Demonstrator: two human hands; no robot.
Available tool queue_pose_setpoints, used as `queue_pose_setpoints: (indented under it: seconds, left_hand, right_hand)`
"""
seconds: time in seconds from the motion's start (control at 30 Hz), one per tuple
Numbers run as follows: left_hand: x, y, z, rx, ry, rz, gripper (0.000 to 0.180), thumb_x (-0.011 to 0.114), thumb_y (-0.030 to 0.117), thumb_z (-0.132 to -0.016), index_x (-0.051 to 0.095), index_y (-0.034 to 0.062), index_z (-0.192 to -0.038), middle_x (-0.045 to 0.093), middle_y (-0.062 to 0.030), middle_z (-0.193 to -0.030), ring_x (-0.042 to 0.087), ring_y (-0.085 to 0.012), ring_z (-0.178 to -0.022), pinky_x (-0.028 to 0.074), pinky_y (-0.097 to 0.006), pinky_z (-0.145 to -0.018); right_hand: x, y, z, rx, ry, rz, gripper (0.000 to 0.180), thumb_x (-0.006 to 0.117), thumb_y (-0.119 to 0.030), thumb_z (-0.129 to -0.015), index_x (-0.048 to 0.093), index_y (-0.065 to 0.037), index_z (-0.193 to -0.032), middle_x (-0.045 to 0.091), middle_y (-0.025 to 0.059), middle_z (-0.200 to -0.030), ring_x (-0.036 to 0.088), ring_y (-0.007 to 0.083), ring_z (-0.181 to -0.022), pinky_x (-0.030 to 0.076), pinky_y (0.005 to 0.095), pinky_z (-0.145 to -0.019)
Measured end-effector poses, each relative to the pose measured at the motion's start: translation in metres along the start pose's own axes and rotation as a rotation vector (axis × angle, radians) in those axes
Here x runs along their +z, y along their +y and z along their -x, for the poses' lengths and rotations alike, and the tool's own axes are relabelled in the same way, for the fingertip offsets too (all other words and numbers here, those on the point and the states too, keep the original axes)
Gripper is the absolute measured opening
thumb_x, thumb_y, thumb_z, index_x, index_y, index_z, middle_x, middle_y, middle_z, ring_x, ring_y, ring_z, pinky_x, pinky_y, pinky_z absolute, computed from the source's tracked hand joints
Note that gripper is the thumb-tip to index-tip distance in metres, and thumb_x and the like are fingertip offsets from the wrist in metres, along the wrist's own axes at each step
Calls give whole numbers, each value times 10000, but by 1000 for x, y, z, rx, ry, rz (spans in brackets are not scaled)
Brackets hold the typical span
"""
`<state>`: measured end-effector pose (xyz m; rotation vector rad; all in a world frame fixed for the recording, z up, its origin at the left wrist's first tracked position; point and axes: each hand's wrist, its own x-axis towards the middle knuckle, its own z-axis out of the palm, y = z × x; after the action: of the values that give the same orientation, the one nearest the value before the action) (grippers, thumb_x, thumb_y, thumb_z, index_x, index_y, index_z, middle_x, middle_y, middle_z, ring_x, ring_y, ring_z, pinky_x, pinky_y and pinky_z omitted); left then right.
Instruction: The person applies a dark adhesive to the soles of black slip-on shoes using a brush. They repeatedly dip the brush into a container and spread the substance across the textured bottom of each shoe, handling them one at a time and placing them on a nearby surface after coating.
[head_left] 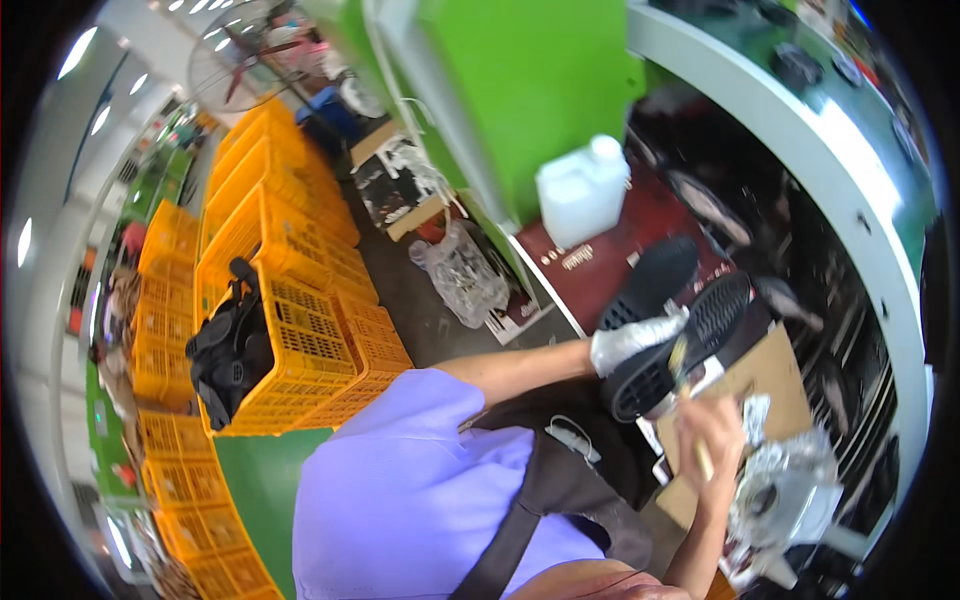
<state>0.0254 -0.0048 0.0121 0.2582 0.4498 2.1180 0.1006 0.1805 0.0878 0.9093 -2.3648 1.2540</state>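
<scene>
Left hand (630, 340): gloved in pale fabric, arm stretched forward, clasping a black shoe sole (680, 350) held tread-up above the cardboard-covered bench (775, 380). Right hand (712, 428): bare, raised, fingers closed around a brush (686, 385) whose tip touches the sole. Second black sole (652, 280): just behind. White jug (583, 190): well beyond. Brush handle partly hidden; the foil-covered container (785, 490) blurred.

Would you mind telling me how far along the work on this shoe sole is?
Done: cannot tell; no finished soles are clearly in view. In hand: the gloved left hand holds a black shoe sole tread-up while the right hand works a small brush against it. Left: whether the whole sole is covered is not visible.
</scene>
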Motion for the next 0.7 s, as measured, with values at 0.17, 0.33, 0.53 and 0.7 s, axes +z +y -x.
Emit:
queue_pose_setpoints:
  seconds: [0.17, 0.33, 0.53, 0.7]
  left_hand:
    - [3, 0, -1, 75, 164, -42, 453, 371, 411, -964, 507, 42, -1189, 606, -123, -1050, 603, -196, -914, 496, -342, -826]
    - [20, 10, 5, -173, -69, 229, 475, 320, 385, -980, 443, 4, -1236, 547, -126, -1104, 555, -205, -968, 451, -322, -850]
    - [17, 13, 16, -87, 0, -139, 434, 316, 316, -989, 414, 36, -1304, 572, -133, -1148, 616, -211, -933, 506, -331, -825]
    - [14, 12, 12, 25, 299, -269, 463, 294, 371, -991, 440, 48, -1290, 569, -99, -1151, 588, -177, -979, 489, -327, -852]
  right_hand:
    - [-22, 9, -5, 210, -262, -367, 96, 657, -67, -718, 666, 6, -780, 647, 115, -730, 594, 230, -662, 469, 333, -611]
    - [-45, 58, -10, 403, 41, -239, 184, 615, -99, -818, 655, 52, -915, 658, 116, -837, 604, 153, -752, 474, 269, -700]
    - [-28, 60, -11, 149, 182, 211, 217, 637, 22, -772, 645, -20, -985, 609, 110, -798, 582, 240, -720, 455, 315, -632]
    - [-8, 27, 2, 41, 16, 29, 278, 646, 23, -747, 619, -37, -1017, 607, 101, -785, 580, 246, -707, 467, 336, -628]
